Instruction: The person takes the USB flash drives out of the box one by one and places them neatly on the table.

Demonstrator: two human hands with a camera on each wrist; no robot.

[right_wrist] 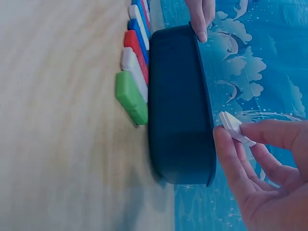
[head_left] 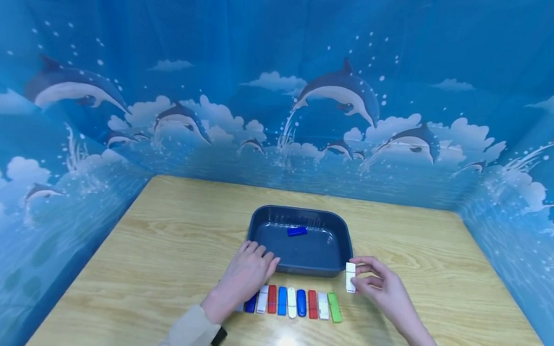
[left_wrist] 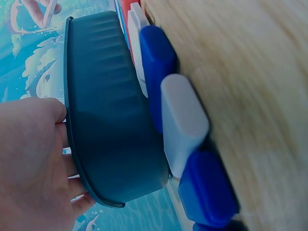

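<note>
A white USB stick (head_left: pixel 350 277) is pinched upright between the thumb and fingertips of my right hand (head_left: pixel 379 284), beside the front right corner of a dark blue tray (head_left: pixel 298 270). In the right wrist view the stick (right_wrist: pixel 236 129) is held clear of the table. My left hand (head_left: pixel 248 268) rests on the tray's front left rim with its fingers loosely bent; the rim hides some fingertips in the left wrist view. A blue USB stick (head_left: pixel 297 231) lies inside the tray.
In front of the tray runs a row of several USB sticks, with a green one (head_left: pixel 335 307) at the right end and a red one (head_left: pixel 272 299) further left. My left forearm covers the left end. A dolphin-print curtain (head_left: pixel 278 162) surrounds the wooden table (head_left: pixel 181 214).
</note>
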